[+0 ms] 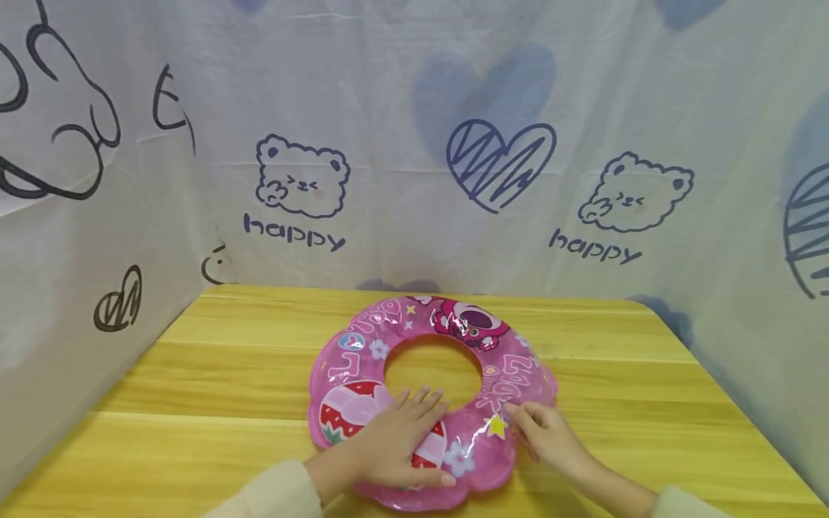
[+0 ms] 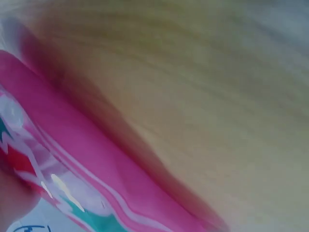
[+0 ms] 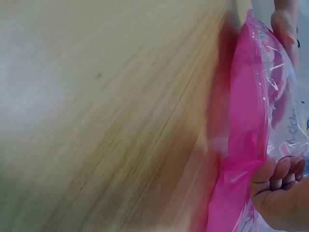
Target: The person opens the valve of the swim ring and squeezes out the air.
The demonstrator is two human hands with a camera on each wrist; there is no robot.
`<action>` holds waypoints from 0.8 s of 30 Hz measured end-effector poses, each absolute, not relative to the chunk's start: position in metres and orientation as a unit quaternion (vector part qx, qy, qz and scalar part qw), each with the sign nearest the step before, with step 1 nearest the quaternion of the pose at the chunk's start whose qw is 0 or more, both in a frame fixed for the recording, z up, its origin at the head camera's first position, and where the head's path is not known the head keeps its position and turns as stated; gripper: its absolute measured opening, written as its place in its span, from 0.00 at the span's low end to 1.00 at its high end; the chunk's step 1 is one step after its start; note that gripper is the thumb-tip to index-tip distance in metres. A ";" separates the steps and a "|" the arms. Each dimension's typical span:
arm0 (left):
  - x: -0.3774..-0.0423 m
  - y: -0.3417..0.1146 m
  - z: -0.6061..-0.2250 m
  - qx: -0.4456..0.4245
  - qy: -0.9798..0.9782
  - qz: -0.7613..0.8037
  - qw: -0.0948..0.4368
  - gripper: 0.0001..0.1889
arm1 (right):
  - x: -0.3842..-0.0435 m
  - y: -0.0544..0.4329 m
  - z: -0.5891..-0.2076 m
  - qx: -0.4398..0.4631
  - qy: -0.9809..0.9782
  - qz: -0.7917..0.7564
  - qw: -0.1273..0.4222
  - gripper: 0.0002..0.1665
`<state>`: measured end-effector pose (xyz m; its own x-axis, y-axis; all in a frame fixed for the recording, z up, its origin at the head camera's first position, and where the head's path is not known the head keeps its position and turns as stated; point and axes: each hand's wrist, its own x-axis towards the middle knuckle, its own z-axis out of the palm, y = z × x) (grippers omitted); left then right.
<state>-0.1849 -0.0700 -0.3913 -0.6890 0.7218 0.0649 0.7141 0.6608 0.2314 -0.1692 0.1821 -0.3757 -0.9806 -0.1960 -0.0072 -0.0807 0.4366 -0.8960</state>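
A pink inflatable swim ring point(image 1: 476, 432) with a scalloped outer edge lies on the table, printed with strawberries, flowers, stars and a cartoon bear. My left hand point(image 1: 401, 439) rests on its near left part, fingers straight and pointing toward the centre hole. At the ring's right edge, my right hand point(image 1: 550, 435) pinches the plastic between thumb and curled fingers. The right wrist view shows those fingers of the right hand point(image 3: 282, 191) bent against the rim, where the pink side wall creases. Only part of the left hand point(image 2: 17, 198) shows in the left wrist view, over the strawberry print.
The yellow wood-grain table point(image 1: 194, 403) extends around the ring on all sides. Behind and beside it hangs a white cloth point(image 1: 401, 216) with drawn bears, hearts and the word "happy".
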 end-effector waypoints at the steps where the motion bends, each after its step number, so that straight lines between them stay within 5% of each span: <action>1: -0.184 -0.068 -0.392 0.391 0.912 0.121 0.018 0.49 | -0.169 0.181 -0.376 -0.081 0.846 -0.525 0.052 0.27; 13: -0.181 -0.066 -0.409 0.383 0.917 0.112 0.014 0.49 | -0.166 0.172 -0.377 -0.022 0.871 -0.492 0.005 0.23; 24: -0.177 -0.067 -0.413 0.385 0.915 0.119 0.001 0.48 | -0.165 0.177 -0.376 -0.048 0.842 -0.534 0.060 0.23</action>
